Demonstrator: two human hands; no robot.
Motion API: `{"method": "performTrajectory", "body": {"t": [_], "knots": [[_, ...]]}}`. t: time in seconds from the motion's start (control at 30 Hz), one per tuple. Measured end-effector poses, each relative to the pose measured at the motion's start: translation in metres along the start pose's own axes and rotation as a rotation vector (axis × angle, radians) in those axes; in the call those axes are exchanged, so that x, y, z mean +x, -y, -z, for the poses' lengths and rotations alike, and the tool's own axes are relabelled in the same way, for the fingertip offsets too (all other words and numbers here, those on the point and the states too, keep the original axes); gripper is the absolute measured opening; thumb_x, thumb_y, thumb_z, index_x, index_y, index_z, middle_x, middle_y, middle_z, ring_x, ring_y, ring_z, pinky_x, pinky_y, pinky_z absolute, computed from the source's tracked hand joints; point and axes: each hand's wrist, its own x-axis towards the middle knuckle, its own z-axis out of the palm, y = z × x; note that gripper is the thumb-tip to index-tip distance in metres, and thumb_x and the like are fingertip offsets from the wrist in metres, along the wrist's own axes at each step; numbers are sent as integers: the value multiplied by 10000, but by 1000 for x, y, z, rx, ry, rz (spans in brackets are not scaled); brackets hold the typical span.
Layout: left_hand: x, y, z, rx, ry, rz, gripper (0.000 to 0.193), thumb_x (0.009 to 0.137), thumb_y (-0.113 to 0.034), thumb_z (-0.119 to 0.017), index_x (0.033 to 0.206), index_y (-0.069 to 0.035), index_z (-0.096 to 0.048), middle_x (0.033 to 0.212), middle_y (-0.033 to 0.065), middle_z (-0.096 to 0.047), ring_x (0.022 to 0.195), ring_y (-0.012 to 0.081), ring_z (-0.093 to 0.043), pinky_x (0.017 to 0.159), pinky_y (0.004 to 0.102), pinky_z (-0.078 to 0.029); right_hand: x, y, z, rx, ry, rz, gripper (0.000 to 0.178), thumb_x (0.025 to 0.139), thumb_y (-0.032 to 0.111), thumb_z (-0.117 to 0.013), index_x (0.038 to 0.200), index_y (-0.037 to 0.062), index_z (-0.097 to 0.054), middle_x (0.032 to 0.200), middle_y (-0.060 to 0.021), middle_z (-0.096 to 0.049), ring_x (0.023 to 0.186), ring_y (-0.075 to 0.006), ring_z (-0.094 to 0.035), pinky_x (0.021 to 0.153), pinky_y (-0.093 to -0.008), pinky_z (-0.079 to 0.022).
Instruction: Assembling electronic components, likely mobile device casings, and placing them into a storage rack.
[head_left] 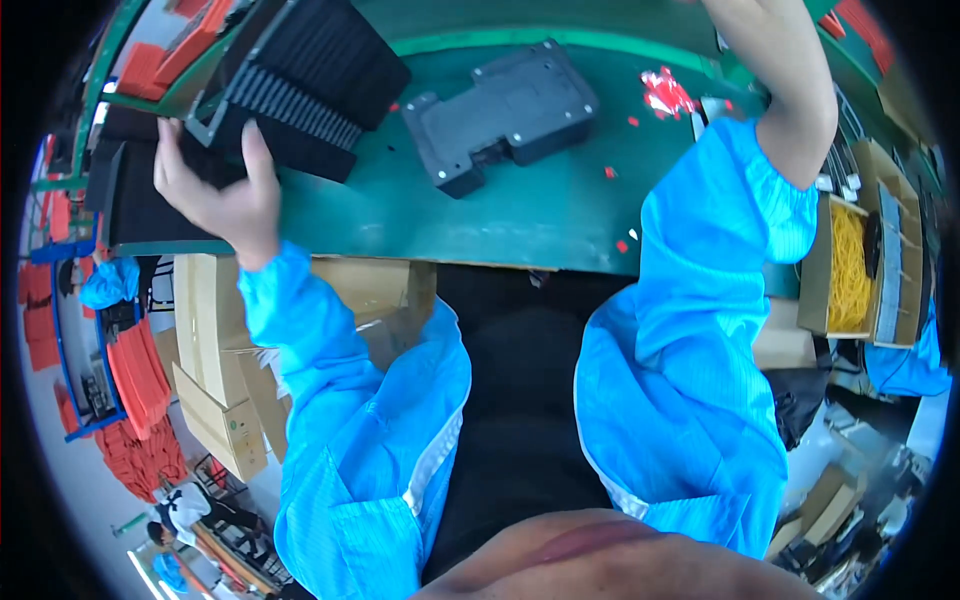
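Observation:
My left hand [225, 195] is raised at the left end of the green workbench [400, 225], thumb and fingers spread apart with nothing between them. Right by its fingertips stands a stack of black ribbed panels [325, 75], tilted; whether the hand touches it I cannot tell. To the right of the stack lies a dark grey block-shaped fixture [500, 110] with a stepped outline and several bright screw heads. My right forearm [780, 70] reaches up past the top edge of the view, so my right hand is out of sight.
Red scraps [668, 93] and small red bits lie on the bench's right side. A cardboard box [817, 270] of yellow strands stands at the right. Open cartons [215, 340] sit below the bench at left. Another person [190, 510] is far off at the lower left.

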Motion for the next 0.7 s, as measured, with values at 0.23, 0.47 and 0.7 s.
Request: {"method": "performTrajectory", "body": {"t": [0.23, 0.47, 0.7], "knots": [[-74, -99, -49, -709, 640, 124, 904, 663, -400, -923, 1432, -85, -569, 1360, 195, -523, 1319, 381, -499, 1120, 466, -425, -7, -7, -2, 10, -8, 6, 260, 1050, 214, -602, 887, 12, -592, 720, 29, -545, 644, -59, -522, 576, -246, -433], [-73, -66, -91, -966, 814, 346, 623, 790, -373, -827, 1340, -121, -677, 1290, 162, -539, 1256, 319, -543, 1042, 406, -467, -10, 13, -6, -36, 105, -37, 237, 1041, 190, -615, 900, 2, -594, 717, 18, -551, 646, -57, -521, 573, -242, -428], [-65, -58, -109, -1173, 871, 587, 516, 888, -368, -707, 1313, -77, -687, 1178, 127, -647, 1108, 234, -626, 981, 351, -494, -9, 20, -6, 0, 126, -127, 232, 1036, 177, -622, 900, -8, -591, 708, 6, -549, 640, -62, -510, 564, -249, -422]]}}
